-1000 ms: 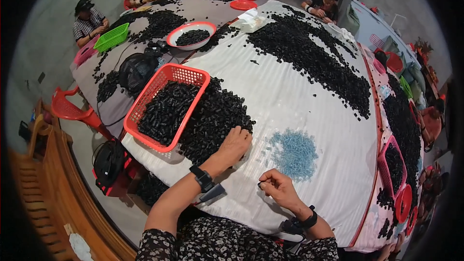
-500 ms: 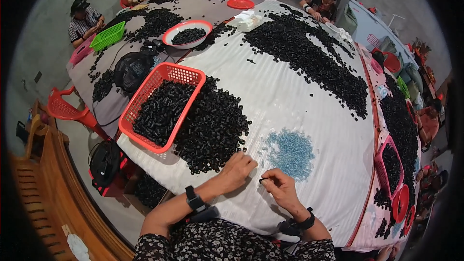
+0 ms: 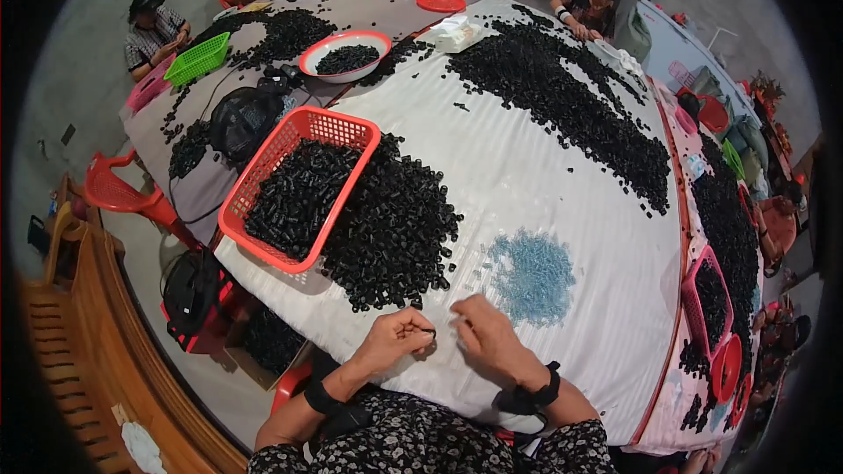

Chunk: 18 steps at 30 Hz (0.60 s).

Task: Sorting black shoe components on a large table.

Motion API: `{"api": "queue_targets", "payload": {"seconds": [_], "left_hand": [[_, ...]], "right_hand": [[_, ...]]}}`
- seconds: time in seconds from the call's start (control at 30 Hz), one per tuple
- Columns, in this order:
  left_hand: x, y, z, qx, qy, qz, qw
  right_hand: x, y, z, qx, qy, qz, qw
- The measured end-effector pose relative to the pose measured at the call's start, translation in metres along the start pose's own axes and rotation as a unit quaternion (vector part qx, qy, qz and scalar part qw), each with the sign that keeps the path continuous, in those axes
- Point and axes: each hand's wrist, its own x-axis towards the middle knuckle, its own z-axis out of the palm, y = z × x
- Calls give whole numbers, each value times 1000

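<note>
My left hand (image 3: 397,339) is closed, pinching a small black cylindrical piece (image 3: 430,331) between thumb and fingertips, just above the white cloth in front of me. Facing it across a narrow gap, my right hand (image 3: 489,340) has its fingers curled; anything in them is too small or blurred to make out. Beyond the left hand spreads a heap of black pieces (image 3: 391,233). A pile of small, clear bluish tube-like pieces (image 3: 533,276) lies past the right hand.
A red-orange basket (image 3: 230,213) full of black pieces stands left of the heap. Farther back are a red-rimmed bowl (image 3: 382,48), a green basket (image 3: 198,60) and a long spread of black pieces (image 3: 562,105). Several people work around the table; a wooden bench (image 3: 97,316) stands at left.
My left hand has drawn back from the heap's edge and now pinches a black piece. The black piece seen in my right hand no longer shows there; that hand has shifted slightly left.
</note>
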Motion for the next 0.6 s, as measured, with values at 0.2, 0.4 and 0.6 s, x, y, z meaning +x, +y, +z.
{"api": "queue_targets", "payload": {"seconds": [0.2,0.4,0.6], "left_hand": [[-11,7,-7,45,100,66,992],[-19,21,-13,126,159,139,969],[-20,21,-16,63,134,136,980]], "right_hand": [[21,47,17,-262,5,-24,965],[21,44,19,-270,9,21,963],[17,16,6,68,5,66,996]]}}
